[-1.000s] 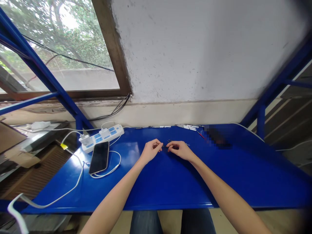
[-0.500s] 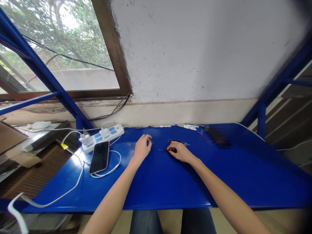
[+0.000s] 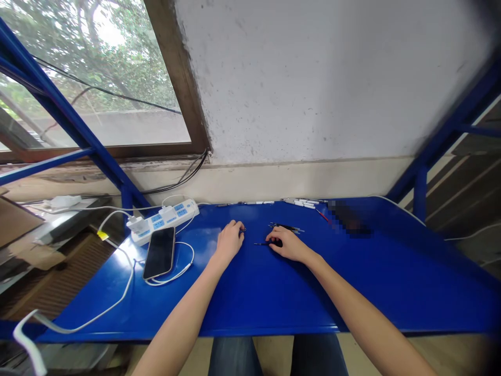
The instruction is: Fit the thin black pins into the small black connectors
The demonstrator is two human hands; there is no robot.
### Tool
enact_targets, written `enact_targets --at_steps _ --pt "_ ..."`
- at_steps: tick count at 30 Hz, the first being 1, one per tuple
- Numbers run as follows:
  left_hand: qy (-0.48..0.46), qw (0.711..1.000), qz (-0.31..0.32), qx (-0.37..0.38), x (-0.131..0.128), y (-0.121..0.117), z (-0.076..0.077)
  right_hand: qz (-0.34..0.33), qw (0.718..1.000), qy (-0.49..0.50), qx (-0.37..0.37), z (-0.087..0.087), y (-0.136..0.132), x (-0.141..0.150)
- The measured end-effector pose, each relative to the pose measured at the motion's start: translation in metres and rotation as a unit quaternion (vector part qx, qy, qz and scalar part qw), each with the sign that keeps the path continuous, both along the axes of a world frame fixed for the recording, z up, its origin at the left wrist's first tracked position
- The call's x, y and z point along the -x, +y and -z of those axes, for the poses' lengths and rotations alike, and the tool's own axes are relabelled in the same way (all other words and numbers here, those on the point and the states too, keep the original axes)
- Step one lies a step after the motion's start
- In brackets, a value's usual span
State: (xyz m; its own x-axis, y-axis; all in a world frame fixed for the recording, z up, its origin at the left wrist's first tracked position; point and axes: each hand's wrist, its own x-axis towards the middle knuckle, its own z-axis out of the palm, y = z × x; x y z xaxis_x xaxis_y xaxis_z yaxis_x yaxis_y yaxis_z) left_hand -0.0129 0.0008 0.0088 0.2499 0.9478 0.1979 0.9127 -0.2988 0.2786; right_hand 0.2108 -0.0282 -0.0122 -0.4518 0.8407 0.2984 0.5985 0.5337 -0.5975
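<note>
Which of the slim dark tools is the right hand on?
The lowest one: its thin tip sticks out left from under the right hand. The others lie in a small group just beyond that hand, not touched.

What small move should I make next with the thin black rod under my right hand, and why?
Probably lift the thin black rod with your right hand and bring it toward your left hand: your right fingers rest on it, its tip points left, and your left fingertips sit on a small dark piece just across the gap.
</note>
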Motion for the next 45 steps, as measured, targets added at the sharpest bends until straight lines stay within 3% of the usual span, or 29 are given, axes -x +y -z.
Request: enact_targets --at_steps 7,15,18,27,37,42,45 --pt "0.0 1.0 0.005 0.005 -0.002 -0.001 0.0 0.027 1.0 0.005 -0.013 -0.003 0.0 -0.002" --pt "0.006 1.0 0.013 0.009 -0.003 0.0 0.002 0.219 0.973 -0.004 -0.072 0.003 0.011 -0.016" --pt "-0.01 0.999 0.034 0.007 -0.005 -0.001 0.004 0.253 0.964 -0.042 -0.071 0.006 0.012 -0.019" --pt "-0.124 0.988 0.082 0.048 -0.015 -0.007 0.003 0.252 0.962 -0.09 -0.05 0.011 0.012 -0.021" --pt "-0.203 0.97 0.129 -0.023 -0.019 -0.008 0.004 0.235 0.968 -0.077 -0.031 0.016 0.014 -0.021" --pt "-0.251 0.962 0.112 0.0 -0.021 -0.007 0.002 0.214 0.976 -0.011 -0.029 0.01 0.014 -0.02" --pt "-0.304 0.947 0.097 0.027 -0.021 -0.006 0.003 0.191 0.976 0.098 0.028 0.002 0.013 -0.017"
